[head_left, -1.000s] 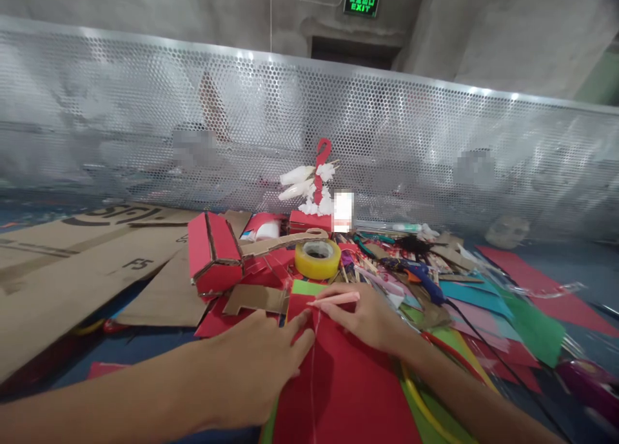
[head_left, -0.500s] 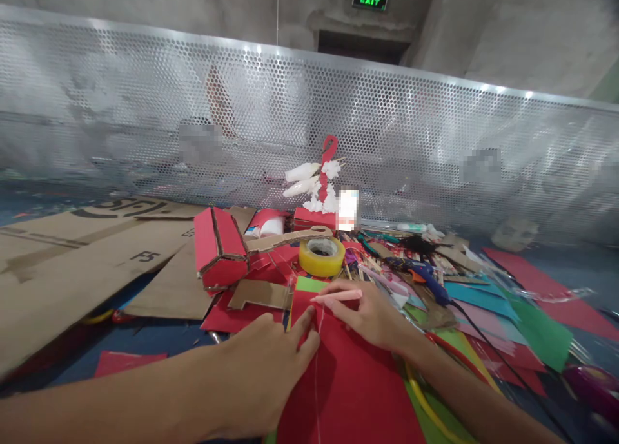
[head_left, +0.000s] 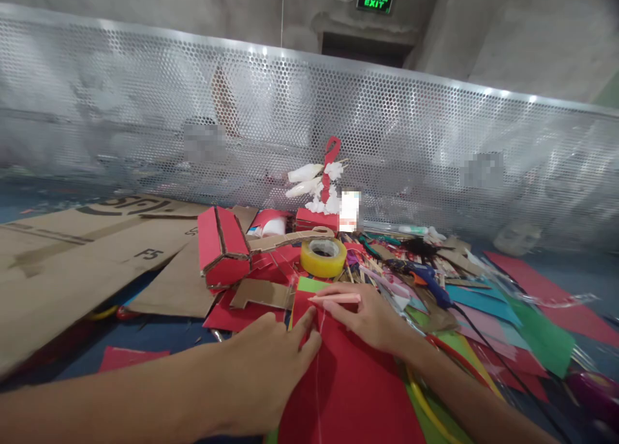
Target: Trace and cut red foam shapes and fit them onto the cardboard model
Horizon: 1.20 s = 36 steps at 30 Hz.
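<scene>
A sheet of red paper [head_left: 358, 392] lies lengthwise in front of me, with a thin pale line running down it. My right hand [head_left: 372, 315] pinches a slim pink pen [head_left: 341, 298], whose pointed tip is at the sheet's far left part. Beside it, my left hand [head_left: 275, 360] rests on the sheet's left edge with fingers extended, fingertips close to the pen tip. A green strip [head_left: 312, 285] shows past the far edge of the red sheet.
A roll of yellow tape [head_left: 323, 267] sits just beyond the sheet. A red cardboard box shape [head_left: 223, 244] and brown cardboard [head_left: 97, 257] are to the left. Rightward lie a blue glue gun [head_left: 430, 286], its cord and coloured paper [head_left: 536, 331]. A perforated metal panel [head_left: 271, 109] stands behind.
The pen tip has shifted slightly left over the red paper. My left hand stays in place on the sheet. The whole view has moved a little.
</scene>
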Motion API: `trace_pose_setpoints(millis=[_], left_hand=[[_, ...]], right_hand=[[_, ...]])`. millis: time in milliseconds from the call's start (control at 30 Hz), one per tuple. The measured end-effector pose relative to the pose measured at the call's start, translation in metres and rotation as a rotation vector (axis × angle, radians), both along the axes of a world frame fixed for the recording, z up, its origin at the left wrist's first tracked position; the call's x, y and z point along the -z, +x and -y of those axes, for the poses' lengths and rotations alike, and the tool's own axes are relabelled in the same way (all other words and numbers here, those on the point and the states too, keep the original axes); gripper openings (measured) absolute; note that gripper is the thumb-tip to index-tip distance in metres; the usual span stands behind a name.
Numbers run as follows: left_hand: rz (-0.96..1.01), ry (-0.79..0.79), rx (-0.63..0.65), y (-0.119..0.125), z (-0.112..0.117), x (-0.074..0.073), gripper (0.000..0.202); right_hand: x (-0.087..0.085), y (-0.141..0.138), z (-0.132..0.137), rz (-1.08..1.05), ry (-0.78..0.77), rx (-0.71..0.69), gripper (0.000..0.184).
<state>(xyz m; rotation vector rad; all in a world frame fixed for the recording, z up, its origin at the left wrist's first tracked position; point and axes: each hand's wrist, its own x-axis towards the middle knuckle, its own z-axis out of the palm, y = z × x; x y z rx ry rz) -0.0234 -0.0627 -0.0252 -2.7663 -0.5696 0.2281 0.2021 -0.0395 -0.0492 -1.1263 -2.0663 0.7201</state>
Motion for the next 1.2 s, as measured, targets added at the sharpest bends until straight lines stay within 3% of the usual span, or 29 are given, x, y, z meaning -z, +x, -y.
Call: trace_pose_setpoints(millis=[233, 767, 1200], left_hand=[[0.028, 0.034, 0.008, -0.002, 0.001, 0.006, 0.056], [-0.076, -0.038, -0.038, 0.006, 0.005, -0.005, 0.069], [-0.031, -0.006, -0.063, 0.005, 0.009, 0.008, 0.059]], right_hand=[[-0.001, -0.003, 0.001, 0.012, -0.004, -0.003, 0.026], [-0.002, -0.006, 0.002, -0.006, -0.061, -0.003, 0.026], [-0.004, -0.006, 0.001, 0.012, -0.075, -0.018, 0.026]])
